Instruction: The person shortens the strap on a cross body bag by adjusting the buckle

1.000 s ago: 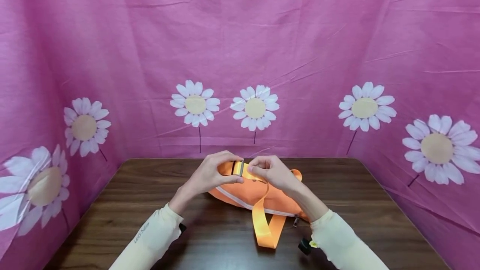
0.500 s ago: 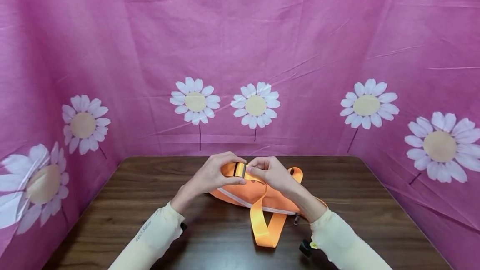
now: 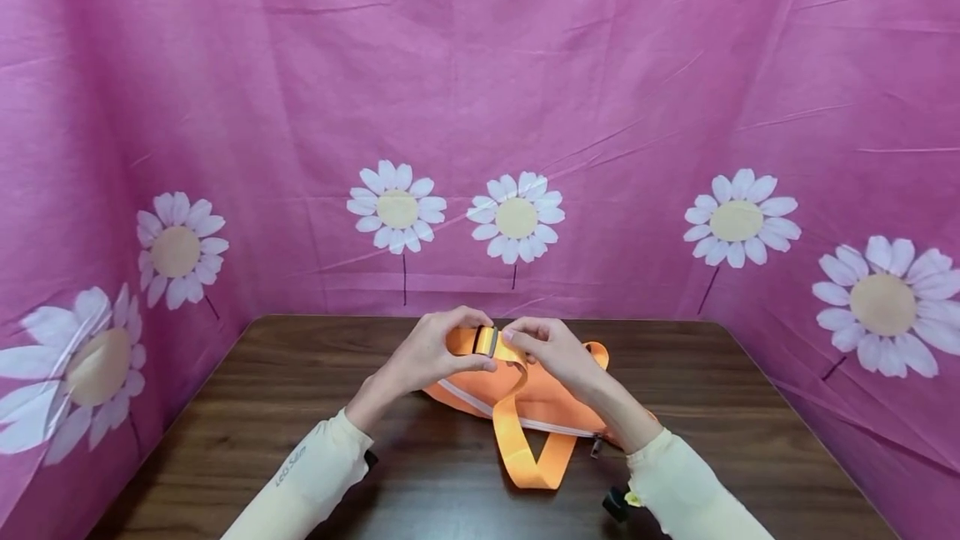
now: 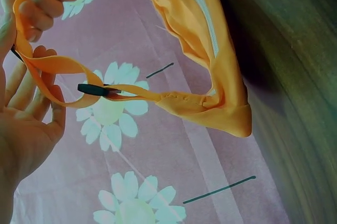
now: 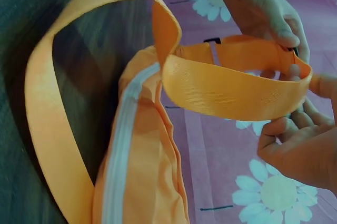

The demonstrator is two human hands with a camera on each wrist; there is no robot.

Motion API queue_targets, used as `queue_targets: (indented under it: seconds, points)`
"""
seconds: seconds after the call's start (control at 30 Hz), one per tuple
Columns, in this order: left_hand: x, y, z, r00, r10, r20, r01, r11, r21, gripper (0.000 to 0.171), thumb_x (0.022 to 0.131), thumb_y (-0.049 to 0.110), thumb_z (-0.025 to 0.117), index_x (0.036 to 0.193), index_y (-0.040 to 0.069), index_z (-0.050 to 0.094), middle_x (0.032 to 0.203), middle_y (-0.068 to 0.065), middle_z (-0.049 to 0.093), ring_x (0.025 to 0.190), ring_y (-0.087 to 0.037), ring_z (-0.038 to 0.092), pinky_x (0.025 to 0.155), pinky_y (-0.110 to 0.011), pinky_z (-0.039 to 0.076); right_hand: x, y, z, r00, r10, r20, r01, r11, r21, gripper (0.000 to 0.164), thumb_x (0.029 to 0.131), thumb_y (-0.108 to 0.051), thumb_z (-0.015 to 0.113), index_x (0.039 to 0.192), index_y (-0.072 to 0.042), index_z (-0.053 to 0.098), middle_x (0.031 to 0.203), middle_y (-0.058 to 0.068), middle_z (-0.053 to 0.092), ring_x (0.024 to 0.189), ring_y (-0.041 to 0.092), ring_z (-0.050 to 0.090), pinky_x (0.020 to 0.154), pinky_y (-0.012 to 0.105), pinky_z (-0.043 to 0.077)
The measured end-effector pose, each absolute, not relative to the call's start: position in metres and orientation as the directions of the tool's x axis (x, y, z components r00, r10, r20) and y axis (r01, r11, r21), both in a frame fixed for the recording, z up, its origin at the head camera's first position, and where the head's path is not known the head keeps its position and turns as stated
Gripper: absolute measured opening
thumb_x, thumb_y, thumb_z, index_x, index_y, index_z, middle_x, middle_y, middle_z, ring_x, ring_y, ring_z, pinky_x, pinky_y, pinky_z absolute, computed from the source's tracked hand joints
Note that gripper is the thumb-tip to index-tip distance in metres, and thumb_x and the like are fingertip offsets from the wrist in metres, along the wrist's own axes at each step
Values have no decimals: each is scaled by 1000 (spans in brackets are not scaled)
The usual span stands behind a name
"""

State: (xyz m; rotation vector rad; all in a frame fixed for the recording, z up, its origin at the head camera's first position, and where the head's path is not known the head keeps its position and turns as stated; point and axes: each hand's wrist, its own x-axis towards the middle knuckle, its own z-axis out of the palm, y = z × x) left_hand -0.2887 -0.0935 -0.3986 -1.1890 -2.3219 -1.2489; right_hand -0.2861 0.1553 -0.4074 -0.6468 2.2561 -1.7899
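Note:
An orange waist bag (image 3: pixel 551 398) with a white zipper lies on the table beneath both hands. My left hand (image 3: pixel 420 354) grips the bag's strap at a dark slide buckle (image 3: pixel 486 341), thumb below and fingers above. Just to the right, my right hand (image 3: pixel 558 357) pinches the same strap between thumb and index finger. From there the orange strap (image 5: pixel 237 92) curves back and drops in a long loop in front of the bag. In the left wrist view, another dark buckle (image 4: pixel 92 89) joins the strap near the bag's end.
The dark wooden table (image 3: pixel 300 407) reaches back to a pink curtain (image 3: pixel 480 65) printed with white daisies, which also encloses both sides. A metal zipper pull (image 3: pixel 597 446) hangs at the bag's right end, near my right forearm.
Both hands and the buckle have shifted slightly to the right. The right thumb and fingers have changed position on the strap, and the hanging loop has moved a little left.

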Motion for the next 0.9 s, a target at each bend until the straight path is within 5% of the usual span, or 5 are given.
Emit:
queue_targets:
  seconds: [0.63, 0.9]
  points:
    - [-288, -96, -399, -662, 552, 508, 718, 270, 642, 49, 81, 36, 88, 120, 20, 65, 109, 15, 66, 99, -10, 62, 84, -34, 52, -283, 157, -405, -866, -490, 105, -217, 179, -960, 23, 98, -25, 70, 105, -3, 72, 80, 9, 59, 73, 20, 52, 67, 32, 44]
    - [-286, -92, -401, -670, 559, 489, 702, 263, 662, 47, 81, 33, 89, 119, 22, 65, 107, 13, 66, 98, -13, 61, 84, -36, 52, -282, 152, -408, -870, -482, 107, -227, 199, -953, 15, 99, -18, 69, 104, -5, 74, 83, 16, 62, 77, 29, 53, 67, 32, 43]
